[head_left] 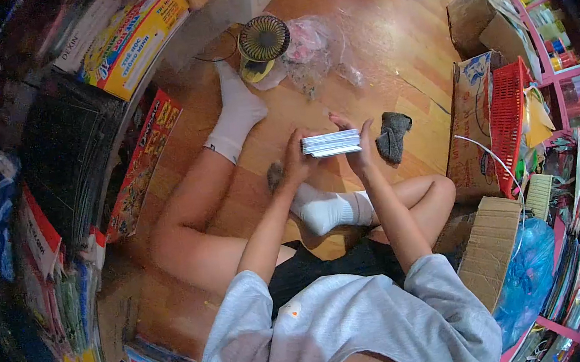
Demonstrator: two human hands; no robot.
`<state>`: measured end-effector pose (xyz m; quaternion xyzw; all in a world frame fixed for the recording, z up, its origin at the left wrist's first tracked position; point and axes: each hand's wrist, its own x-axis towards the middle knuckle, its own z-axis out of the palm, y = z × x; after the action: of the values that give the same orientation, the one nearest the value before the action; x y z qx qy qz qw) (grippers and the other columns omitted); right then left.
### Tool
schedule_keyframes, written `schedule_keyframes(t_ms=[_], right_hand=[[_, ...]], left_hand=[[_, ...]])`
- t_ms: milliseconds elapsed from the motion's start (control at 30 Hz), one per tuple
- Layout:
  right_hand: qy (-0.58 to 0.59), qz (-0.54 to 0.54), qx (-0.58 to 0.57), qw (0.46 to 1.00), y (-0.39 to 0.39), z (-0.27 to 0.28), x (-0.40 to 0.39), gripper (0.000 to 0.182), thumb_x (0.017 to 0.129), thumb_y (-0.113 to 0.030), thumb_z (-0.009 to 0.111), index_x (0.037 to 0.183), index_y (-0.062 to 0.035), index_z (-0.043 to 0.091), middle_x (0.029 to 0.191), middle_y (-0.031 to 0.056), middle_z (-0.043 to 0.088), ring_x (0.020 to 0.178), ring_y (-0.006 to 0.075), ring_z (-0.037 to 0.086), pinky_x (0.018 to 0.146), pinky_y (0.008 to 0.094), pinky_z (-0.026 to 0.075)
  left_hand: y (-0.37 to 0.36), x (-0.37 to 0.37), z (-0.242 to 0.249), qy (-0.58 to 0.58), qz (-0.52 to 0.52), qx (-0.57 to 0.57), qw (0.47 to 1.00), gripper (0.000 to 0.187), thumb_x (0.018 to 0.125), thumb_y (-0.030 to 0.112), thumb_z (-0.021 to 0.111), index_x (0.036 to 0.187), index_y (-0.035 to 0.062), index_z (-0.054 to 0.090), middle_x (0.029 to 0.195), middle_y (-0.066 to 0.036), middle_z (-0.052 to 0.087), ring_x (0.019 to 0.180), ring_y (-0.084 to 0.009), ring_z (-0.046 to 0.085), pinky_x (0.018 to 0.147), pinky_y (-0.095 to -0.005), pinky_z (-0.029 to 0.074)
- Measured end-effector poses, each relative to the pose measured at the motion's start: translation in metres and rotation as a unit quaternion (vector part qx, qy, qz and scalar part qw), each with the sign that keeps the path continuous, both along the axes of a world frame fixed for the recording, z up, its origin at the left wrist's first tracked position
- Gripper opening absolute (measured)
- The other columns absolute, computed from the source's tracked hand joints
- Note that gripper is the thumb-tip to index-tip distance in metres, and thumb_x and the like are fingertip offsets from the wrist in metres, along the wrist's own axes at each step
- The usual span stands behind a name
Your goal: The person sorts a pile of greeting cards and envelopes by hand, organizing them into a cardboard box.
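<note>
A flat, rectangular stack of white cards with crisp, layered edges is held level above the wooden floor, in front of the seated person. The left hand presses against the stack's left end and the right hand against its right end, so the fingers of both are closed on it from opposite sides, with the right fingers upright along the edge.

Just right of the stack a crumpled grey cloth lies on the smooth planks. Farther off stands a small round fan with a ribbed grille, and beside it a heap of clear, wrinkled plastic wrap.

On the right, a red plastic basket with a lattice wall leans among corrugated cardboard boxes; what they hold cannot be made out. A glossy blue plastic bag sits near the right box. Pink shelves carry small colourful items.
</note>
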<state>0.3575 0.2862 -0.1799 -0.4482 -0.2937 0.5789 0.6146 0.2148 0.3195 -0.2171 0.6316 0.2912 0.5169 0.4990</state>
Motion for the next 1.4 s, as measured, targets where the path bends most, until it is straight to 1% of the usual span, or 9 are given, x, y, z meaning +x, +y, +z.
schedule_keyframes(t_ms=[200, 267, 333, 467, 600, 767, 900, 1200, 1400], right_hand=[[0.066, -0.030, -0.005, 0.997, -0.006, -0.014, 0.001, 0.082, 0.076, -0.063, 0.008, 0.105, 0.0038, 0.045, 0.117, 0.0137, 0.040, 0.113, 0.0217, 0.031, 0.096, 0.0329, 0.018], [0.046, -0.014, -0.004, 0.999, -0.010, 0.005, -0.004, 0.083, 0.075, -0.063, 0.007, 0.110, 0.0029, 0.042, 0.116, 0.0125, 0.041, 0.110, 0.0199, 0.035, 0.094, 0.0310, 0.021], [-0.220, 0.020, 0.054, 0.974, -0.014, 0.020, -0.004, 0.076, 0.077, -0.061, 0.016, 0.116, 0.0009, 0.038, 0.116, 0.0121, 0.041, 0.108, 0.0198, 0.037, 0.093, 0.0299, 0.024], [-0.353, 0.094, 0.103, 0.925, -0.041, 0.093, -0.009, 0.069, 0.066, -0.028, 0.065, 0.123, -0.0072, 0.031, 0.117, 0.0120, 0.039, 0.111, 0.0219, 0.034, 0.090, 0.0329, 0.028], [-0.600, 0.108, 0.103, 0.786, -0.077, 0.136, 0.003, 0.077, 0.058, -0.021, 0.070, 0.122, -0.0129, 0.028, 0.104, 0.0153, 0.050, 0.096, 0.0283, 0.049, 0.079, 0.0330, 0.040], [-0.561, 0.035, 0.045, 0.826, -0.126, 0.127, 0.021, 0.044, 0.059, -0.019, 0.069, 0.098, -0.0065, 0.051, 0.079, 0.0129, 0.058, 0.070, 0.0254, 0.057, 0.061, 0.0309, 0.044], [-0.302, 0.005, 0.090, 0.949, -0.155, 0.132, 0.029, 0.039, 0.061, -0.010, 0.068, 0.094, 0.0010, 0.051, 0.084, 0.0044, 0.057, 0.073, 0.0120, 0.054, 0.061, 0.0240, 0.044], [-0.043, -0.193, 0.127, 0.972, -0.181, 0.180, 0.037, 0.043, 0.067, -0.007, 0.063, 0.105, 0.0004, 0.044, 0.094, 0.0071, 0.054, 0.080, 0.0152, 0.053, 0.070, 0.0266, 0.044], [0.074, -0.252, 0.256, 0.930, -0.116, 0.200, 0.066, 0.044, 0.070, -0.012, 0.061, 0.108, -0.0023, 0.042, 0.101, 0.0075, 0.051, 0.084, 0.0189, 0.053, 0.071, 0.0304, 0.045]], left_hand=[[-0.007, 0.002, -0.007, 0.030, -0.014, -0.044, 0.998, 0.026, 0.071, 0.013, 0.058, 0.092, 0.0026, 0.045, 0.089, -0.008, 0.053, 0.083, -0.0183, 0.052, 0.069, -0.0297, 0.044], [-0.008, 0.003, -0.018, -0.253, -0.047, -0.283, 0.924, 0.028, 0.064, 0.004, 0.062, 0.087, 0.0030, 0.046, 0.081, -0.005, 0.054, 0.076, -0.0147, 0.052, 0.067, -0.0267, 0.042], [-0.011, -0.007, -0.009, -0.045, 0.047, -0.153, 0.986, 0.038, 0.065, 0.004, 0.062, 0.099, 0.0031, 0.044, 0.089, -0.006, 0.052, 0.082, -0.0152, 0.050, 0.071, -0.0262, 0.042], [-0.028, -0.015, 0.040, -0.244, -0.054, -0.359, 0.899, 0.043, 0.064, 0.000, 0.056, 0.104, 0.0034, 0.041, 0.097, -0.008, 0.049, 0.092, -0.0192, 0.048, 0.080, -0.0301, 0.040], [-0.043, -0.018, 0.073, -0.368, -0.163, -0.420, 0.813, 0.042, 0.064, -0.004, 0.051, 0.104, 0.0041, 0.041, 0.100, -0.008, 0.048, 0.095, -0.0213, 0.047, 0.084, -0.0338, 0.038], [-0.065, -0.006, 0.104, -0.266, -0.215, -0.384, 0.858, 0.042, 0.068, 0.002, 0.052, 0.108, 0.0058, 0.040, 0.107, -0.006, 0.047, 0.103, -0.0202, 0.042, 0.091, -0.0353, 0.031], [-0.094, 0.005, 0.163, -0.201, -0.207, -0.375, 0.881, 0.039, 0.069, 0.003, 0.053, 0.106, 0.0066, 0.042, 0.098, -0.005, 0.049, 0.096, -0.0192, 0.045, 0.085, -0.0332, 0.036], [-0.087, 0.005, 0.220, -0.339, -0.340, -0.296, 0.826, 0.031, 0.079, 0.018, 0.045, 0.107, 0.0057, 0.045, 0.102, -0.006, 0.052, 0.097, -0.0199, 0.047, 0.084, -0.0346, 0.037], [0.018, 0.022, 0.091, -0.269, -0.058, -0.496, 0.823, 0.015, 0.075, 0.020, 0.045, 0.075, 0.0073, 0.053, 0.070, -0.005, 0.055, 0.059, -0.0164, 0.052, 0.056, -0.0351, 0.044]])
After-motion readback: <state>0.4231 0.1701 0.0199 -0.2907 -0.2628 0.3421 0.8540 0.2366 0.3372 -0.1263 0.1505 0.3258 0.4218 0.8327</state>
